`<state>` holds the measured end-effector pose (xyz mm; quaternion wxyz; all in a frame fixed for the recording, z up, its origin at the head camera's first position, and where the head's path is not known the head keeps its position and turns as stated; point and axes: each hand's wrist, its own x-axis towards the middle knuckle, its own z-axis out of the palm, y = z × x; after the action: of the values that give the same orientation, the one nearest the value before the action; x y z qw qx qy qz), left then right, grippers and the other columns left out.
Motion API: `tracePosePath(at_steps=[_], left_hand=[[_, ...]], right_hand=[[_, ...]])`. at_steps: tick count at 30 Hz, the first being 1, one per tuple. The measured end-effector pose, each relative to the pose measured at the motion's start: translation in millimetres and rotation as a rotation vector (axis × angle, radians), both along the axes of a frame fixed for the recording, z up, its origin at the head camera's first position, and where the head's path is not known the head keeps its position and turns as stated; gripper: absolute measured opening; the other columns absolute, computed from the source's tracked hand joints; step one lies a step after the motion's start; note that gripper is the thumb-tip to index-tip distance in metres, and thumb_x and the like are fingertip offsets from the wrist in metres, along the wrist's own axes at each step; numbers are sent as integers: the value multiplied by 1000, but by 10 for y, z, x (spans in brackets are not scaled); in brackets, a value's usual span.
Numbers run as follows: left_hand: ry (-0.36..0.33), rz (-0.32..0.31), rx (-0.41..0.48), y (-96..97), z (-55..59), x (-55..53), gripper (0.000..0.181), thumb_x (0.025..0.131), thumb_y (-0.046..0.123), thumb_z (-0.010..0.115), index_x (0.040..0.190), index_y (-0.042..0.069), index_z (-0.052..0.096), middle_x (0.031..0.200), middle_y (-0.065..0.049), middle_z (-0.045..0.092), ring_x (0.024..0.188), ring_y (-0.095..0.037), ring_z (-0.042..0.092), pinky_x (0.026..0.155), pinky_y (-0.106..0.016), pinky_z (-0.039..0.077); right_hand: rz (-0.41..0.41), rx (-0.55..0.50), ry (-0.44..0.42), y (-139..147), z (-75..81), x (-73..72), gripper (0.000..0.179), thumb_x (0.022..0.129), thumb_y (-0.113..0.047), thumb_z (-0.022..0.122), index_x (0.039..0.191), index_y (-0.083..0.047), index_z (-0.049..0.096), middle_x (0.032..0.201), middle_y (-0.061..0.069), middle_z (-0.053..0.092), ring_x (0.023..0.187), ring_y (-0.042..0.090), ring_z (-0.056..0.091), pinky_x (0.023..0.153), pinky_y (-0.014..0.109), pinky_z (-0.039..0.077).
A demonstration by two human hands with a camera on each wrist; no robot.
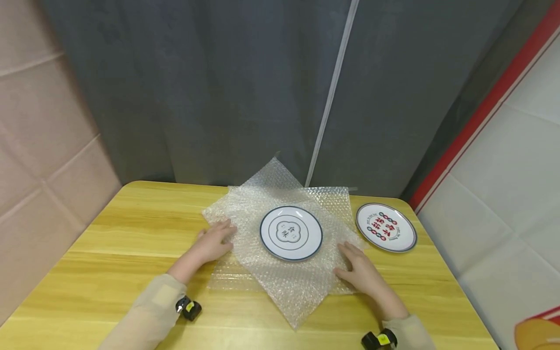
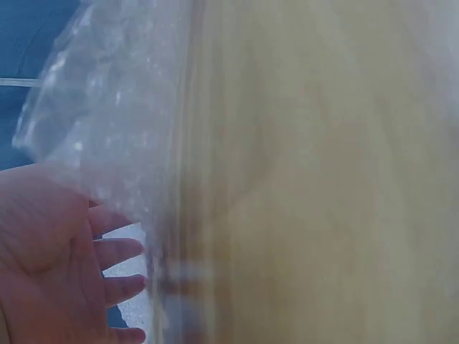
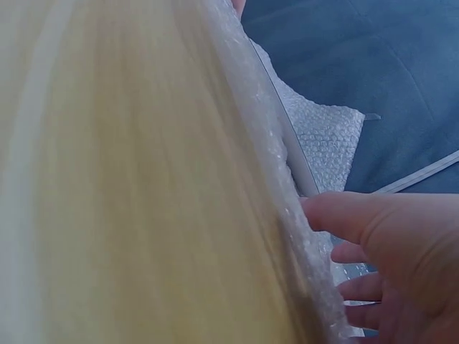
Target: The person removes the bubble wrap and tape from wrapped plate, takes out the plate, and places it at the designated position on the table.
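Note:
Two overlapping sheets of bubble wrap (image 1: 290,299) lie on the wooden table, one turned as a diamond over the other. On their middle sits a white plate (image 1: 310,233) with a blue rim and a flower-shaped printed mark. My left hand (image 1: 214,241) rests on the wrap's left side, its fingers extended towards the plate. On the right side my right hand (image 1: 360,272) touches the wrap with fingers spread. Both hands are apart from the plate. Each wrist view shows the hand at the edge of the bubble wrap (image 2: 115,107), the right thumb (image 3: 337,211) against it.
A second white plate (image 1: 407,236) with red and green print lies on the table's right side, near the edge. Behind the table (image 1: 144,233) hangs a dark grey curtain (image 1: 197,97). Pale walls stand to the left and right.

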<state>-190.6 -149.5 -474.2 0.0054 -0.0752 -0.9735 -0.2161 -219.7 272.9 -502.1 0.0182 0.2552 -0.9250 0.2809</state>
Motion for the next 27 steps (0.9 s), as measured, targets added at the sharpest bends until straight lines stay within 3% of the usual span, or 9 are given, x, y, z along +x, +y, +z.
tracePosePath(at_steps=[5, 10, 17, 22, 27], left_hand=[[-22, -19, 0, 62, 37, -7, 56, 92, 29, 60, 138, 0, 48, 148, -23, 33, 135, -44, 28, 103, -71, 13], [-56, -22, -7, 144, 89, 30, 70, 86, 40, 67, 137, -3, 47, 147, -27, 33, 134, -46, 29, 102, -71, 16], [-125, -37, -12, 243, 162, 118, 88, 75, 47, 75, 140, -4, 43, 149, -31, 25, 135, -50, 23, 104, -69, 15], [-153, -36, -15, 276, 160, 168, 95, 70, 47, 79, 143, 0, 41, 151, -30, 21, 136, -52, 16, 104, -70, 12], [-176, -37, 10, 291, 154, 206, 100, 66, 46, 82, 144, 2, 39, 152, -30, 16, 137, -51, 11, 104, -71, 10]], right_hand=[[10, 21, -32, 38, 19, -27, 68, 85, -27, 72, 138, 5, 45, 144, 31, 35, 131, 49, 32, 106, 60, 25], [12, 25, -49, 57, 59, -37, 59, 84, -25, 73, 130, 7, 54, 139, 32, 41, 127, 49, 36, 105, 59, 28], [-25, -24, -102, 15, 164, -50, 45, 86, -18, 70, 123, 7, 60, 129, 27, 53, 121, 44, 46, 103, 55, 34], [-48, -91, -119, -44, 208, -88, 36, 89, -15, 67, 118, 6, 63, 116, 20, 62, 106, 34, 59, 93, 48, 47], [-70, -158, -126, -107, 262, -131, 35, 91, -18, 66, 118, 4, 64, 109, 16, 65, 96, 28, 61, 85, 45, 50]])
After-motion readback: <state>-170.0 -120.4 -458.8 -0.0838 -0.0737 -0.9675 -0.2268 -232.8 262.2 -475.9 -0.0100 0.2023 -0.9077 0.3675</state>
